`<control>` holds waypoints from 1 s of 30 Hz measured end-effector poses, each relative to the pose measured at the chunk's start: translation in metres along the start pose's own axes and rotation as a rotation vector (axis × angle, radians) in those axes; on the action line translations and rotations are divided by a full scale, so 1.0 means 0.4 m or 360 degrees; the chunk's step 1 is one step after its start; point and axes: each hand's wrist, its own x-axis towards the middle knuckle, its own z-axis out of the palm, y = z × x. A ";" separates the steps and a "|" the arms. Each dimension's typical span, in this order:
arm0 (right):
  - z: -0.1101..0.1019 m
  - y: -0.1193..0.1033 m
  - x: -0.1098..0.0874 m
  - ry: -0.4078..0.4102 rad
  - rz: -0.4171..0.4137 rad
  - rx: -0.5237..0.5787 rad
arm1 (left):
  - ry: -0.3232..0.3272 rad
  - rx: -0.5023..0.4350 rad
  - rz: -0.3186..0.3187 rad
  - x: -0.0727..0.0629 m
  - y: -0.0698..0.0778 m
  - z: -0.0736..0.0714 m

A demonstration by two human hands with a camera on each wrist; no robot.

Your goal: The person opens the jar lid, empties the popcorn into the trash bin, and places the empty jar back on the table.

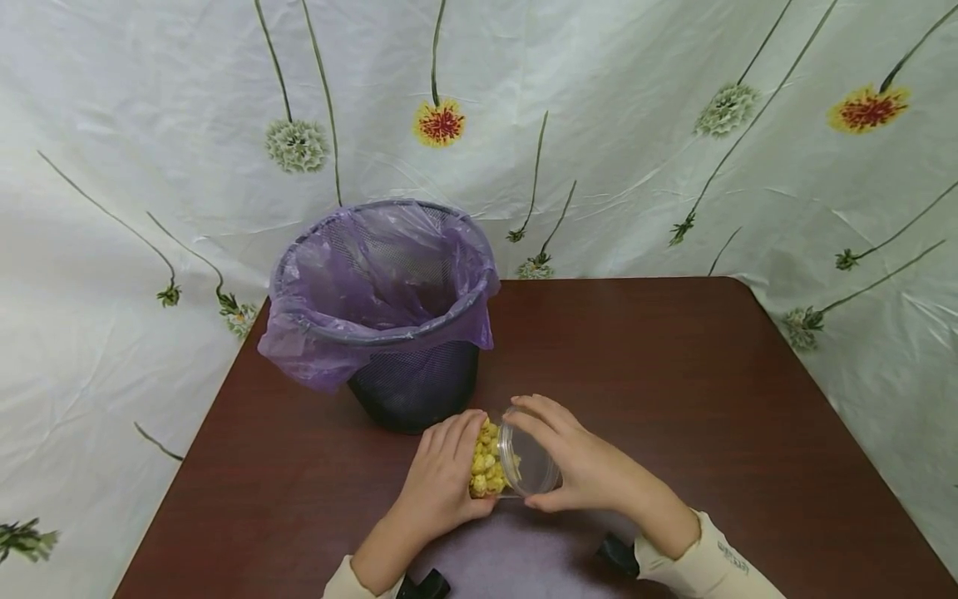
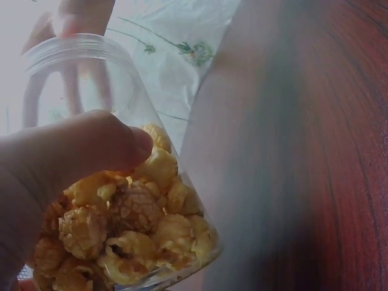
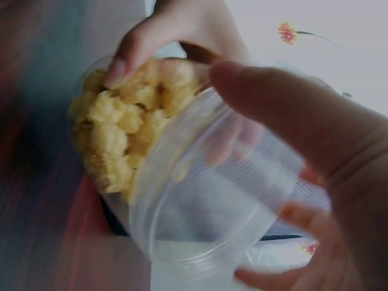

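A clear plastic jar (image 1: 515, 462) of yellow caramel popcorn (image 1: 488, 466) lies tilted on its side, its round threaded end (image 3: 182, 194) facing right. My left hand (image 1: 443, 474) grips the jar's body, thumb (image 2: 121, 142) across the near side and fingers behind it. The popcorn (image 2: 130, 224) gathers toward the base in the left wrist view. At the round end, my right hand (image 1: 587, 466) curls around the rim, thumb (image 3: 267, 100) on one side and fingers on the other. I cannot tell whether a clear lid covers that end.
A black mesh bin (image 1: 419, 383) lined with a purple plastic bag (image 1: 322, 349) stands just beyond my left hand. Both rest on a dark red-brown table (image 1: 636, 358). A white cloth with printed flowers (image 1: 599, 75) hangs behind the table.
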 end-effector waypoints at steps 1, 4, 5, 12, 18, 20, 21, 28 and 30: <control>-0.001 0.001 0.000 -0.0013 0.0012 0.0028 | -0.0002 -0.0001 -0.0007 0.000 0.000 0.000; -0.001 -0.005 -0.003 -0.0051 0.0245 0.0106 | -0.0020 -0.0016 -0.0028 0.000 0.000 0.000; -0.001 -0.009 -0.005 -0.0064 0.0349 0.0126 | -0.0029 -0.0017 -0.0035 0.000 0.001 0.001; 0.005 -0.022 -0.006 -0.0090 0.0622 0.0185 | -0.0033 -0.0007 -0.0036 -0.002 0.004 0.007; 0.003 -0.002 -0.001 -0.0069 0.0264 0.0190 | -0.0014 0.0034 -0.0017 -0.003 0.002 0.008; 0.003 0.006 -0.001 -0.0082 0.0113 0.0182 | -0.0020 0.0029 -0.0025 -0.004 0.002 0.007; 0.002 0.008 -0.001 -0.0088 0.0062 0.0176 | -0.0021 0.0023 -0.0031 -0.004 0.002 0.006; 0.005 -0.008 -0.003 -0.0066 0.0408 0.0259 | -0.0019 -0.0005 -0.0045 0.000 0.004 0.006; 0.005 -0.017 -0.001 -0.0039 0.0562 0.0260 | -0.0016 -0.0009 -0.0046 0.000 0.004 0.005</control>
